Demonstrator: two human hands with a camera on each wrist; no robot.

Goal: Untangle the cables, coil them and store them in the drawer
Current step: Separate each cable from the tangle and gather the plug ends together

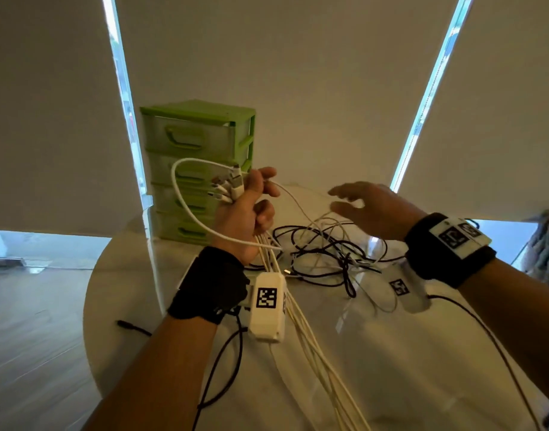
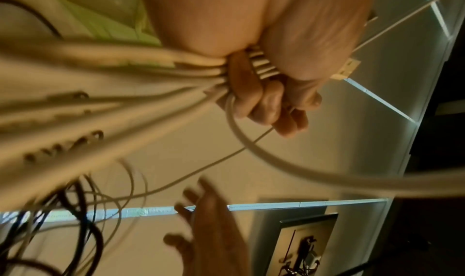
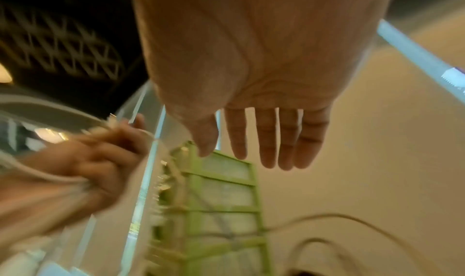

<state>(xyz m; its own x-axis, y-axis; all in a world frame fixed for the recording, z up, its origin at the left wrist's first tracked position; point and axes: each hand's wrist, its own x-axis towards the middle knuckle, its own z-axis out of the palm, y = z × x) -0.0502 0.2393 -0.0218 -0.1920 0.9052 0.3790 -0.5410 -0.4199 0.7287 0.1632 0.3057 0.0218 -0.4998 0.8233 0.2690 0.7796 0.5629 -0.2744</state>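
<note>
1. While we look down from the head view, we see our left hand raised above the round white table, fist closed around a bundle of white cables.
2. We see the bundle's plug ends sticking out above the fist, near the thumb; the rest hangs down past the left wrist toward the near table edge.
3. One white cable loops out left of the fist and curves back under it.
4. From the left wrist view, we confirm the fingers are curled tight over several white strands; a thin white wire leaves the fingertips toward the table pile.
5. Our right hand hovers right of the left hand, apart from it, above the pile, holding nothing.
6. In the right wrist view, we see its palm flat, fingers straight and close together, thumb slightly apart.
7. A tangle of black and thin white cables lies on the table below and between both hands.
8. The green drawer unit stands at the far left of the table, just behind the left hand; all four drawers look closed.
9. A black cable trails off the near left side, under the left forearm.
10. Both wrists carry black straps with white marker blocks.
</note>
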